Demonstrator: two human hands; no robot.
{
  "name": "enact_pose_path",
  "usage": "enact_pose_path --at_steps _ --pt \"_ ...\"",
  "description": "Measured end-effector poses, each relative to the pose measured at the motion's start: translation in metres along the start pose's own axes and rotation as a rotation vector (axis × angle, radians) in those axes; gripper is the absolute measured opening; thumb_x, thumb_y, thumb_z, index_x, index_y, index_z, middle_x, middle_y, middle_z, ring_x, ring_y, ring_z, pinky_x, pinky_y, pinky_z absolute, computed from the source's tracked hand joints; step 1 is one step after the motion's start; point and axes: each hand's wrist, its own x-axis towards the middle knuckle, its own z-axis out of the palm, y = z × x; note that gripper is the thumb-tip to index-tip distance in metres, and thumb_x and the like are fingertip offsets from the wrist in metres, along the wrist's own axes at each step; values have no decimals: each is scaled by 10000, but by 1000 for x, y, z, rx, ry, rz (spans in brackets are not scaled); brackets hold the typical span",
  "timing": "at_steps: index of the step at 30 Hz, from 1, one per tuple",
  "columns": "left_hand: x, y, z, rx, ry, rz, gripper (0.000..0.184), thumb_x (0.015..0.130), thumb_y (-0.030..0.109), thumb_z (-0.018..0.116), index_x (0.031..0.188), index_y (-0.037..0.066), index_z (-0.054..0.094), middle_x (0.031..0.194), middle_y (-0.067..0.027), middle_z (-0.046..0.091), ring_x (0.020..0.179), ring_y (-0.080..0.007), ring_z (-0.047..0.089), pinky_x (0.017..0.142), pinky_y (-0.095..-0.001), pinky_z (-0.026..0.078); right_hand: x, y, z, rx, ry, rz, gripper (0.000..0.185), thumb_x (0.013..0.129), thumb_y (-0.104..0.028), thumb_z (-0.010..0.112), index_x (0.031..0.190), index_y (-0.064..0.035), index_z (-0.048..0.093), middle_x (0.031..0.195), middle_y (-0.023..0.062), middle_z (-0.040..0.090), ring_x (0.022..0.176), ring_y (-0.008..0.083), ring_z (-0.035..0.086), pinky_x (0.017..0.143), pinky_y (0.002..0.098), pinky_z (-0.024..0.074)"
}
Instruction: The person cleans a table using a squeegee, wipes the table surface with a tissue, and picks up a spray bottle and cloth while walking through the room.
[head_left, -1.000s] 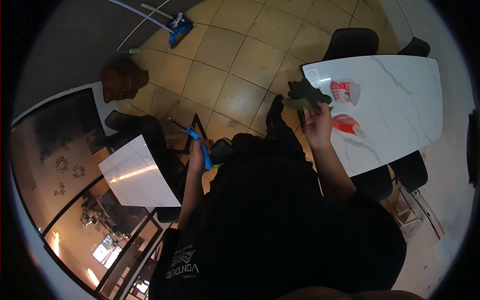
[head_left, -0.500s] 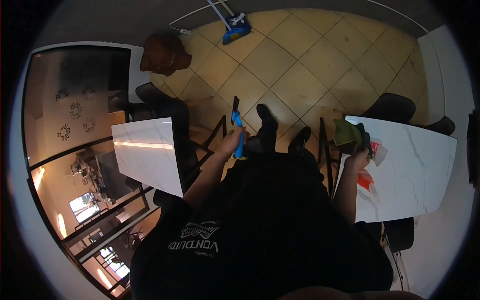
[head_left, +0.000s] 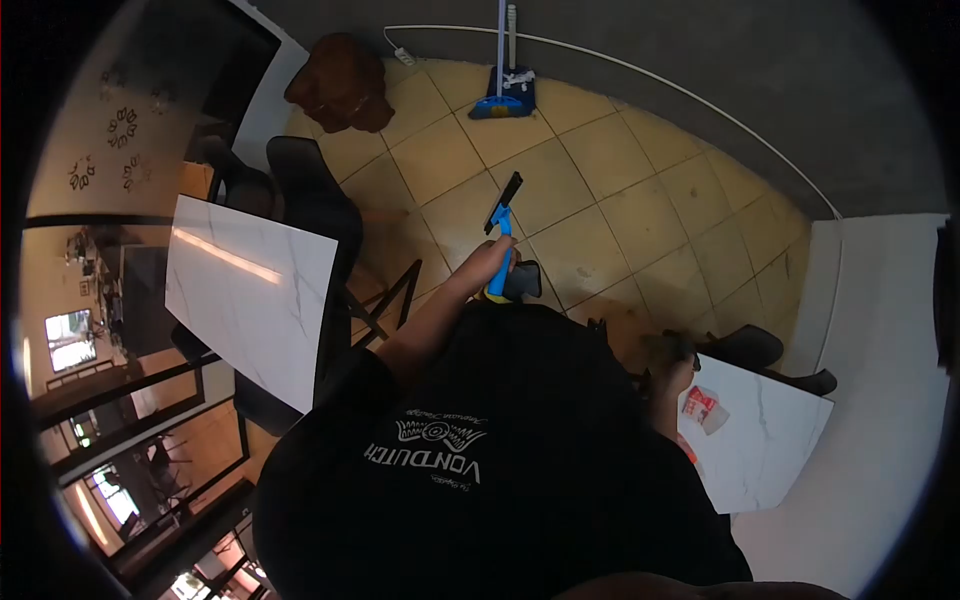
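My left hand (head_left: 486, 266) is wrapped round the blue handle of a squeegee (head_left: 502, 222). Its black blade points forward over the tiled floor, tilted to the right. On the other side, my right hand (head_left: 684, 376) grips a dark green cloth (head_left: 664, 350), dim and somewhat blurred. That hand is at the near-left corner of the white marble-patterned table (head_left: 770, 430) on the right. Close to it on the tabletop lies a red and white thing (head_left: 706, 410), perhaps a wrapper or a cup. Another red item beside my forearm is mostly hidden.
At left stands a second marble-patterned table (head_left: 250, 290) with black chairs (head_left: 318, 195). A blue broom (head_left: 497, 107) and dustpan (head_left: 522, 88) stand by the dark wall. A brown lumpy object (head_left: 340, 85) sits nearby. A white cable (head_left: 640, 65) runs along the wall.
My view has turned, and the right table now sits lower in it. The squeegee has tilted further right. My right hand and the cloth are lower, off the tabletop's far edge.
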Motion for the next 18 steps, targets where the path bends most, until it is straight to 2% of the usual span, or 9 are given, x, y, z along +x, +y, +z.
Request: enact_pose_path --at_steps 5,9,10,14,18 --pt "16 -19 -62 -151 78 -2 515 951 442 382 714 27 574 737 -114 604 774 -245 553 813 -318 422 -4 -17 101 -585 -131 -383 246 898 -121 598 1114 -22 662 1063 111 655 933 232 619 857 301 490" --pt "12 -18 -115 -186 178 -127 464 982 395 367 754 44 569 730 -92 570 936 -259 580 972 -315 384 -24 -27 172 -1040 -210 -664 276 871 -103 633 1140 -41 636 1153 141 615 985 234 592 892 293 479" --pt "12 -18 -125 -219 206 -88 467 978 410 378 751 50 570 732 -90 569 925 -257 579 963 -312 386 -33 -37 191 -1040 -217 -670 276 871 -103 633 1140 -41 636 1153 141 615 985 234 592 892 293 479" --pt "14 -35 -158 -328 313 -57 472 972 441 403 736 69 574 732 -88 561 891 -247 574 950 -297 385 -55 -86 267 328 -487 26 290 886 -89 619 1166 -28 570 1165 111 561 1040 217 547 912 312 468" --pt "28 -32 -185 -352 424 -183 505 977 435 361 738 43 572 748 -107 589 840 -251 563 893 -321 407 -41 -98 347 211 -567 42 312 896 -103 616 1192 -35 546 1165 105 558 1063 202 536 925 311 455"
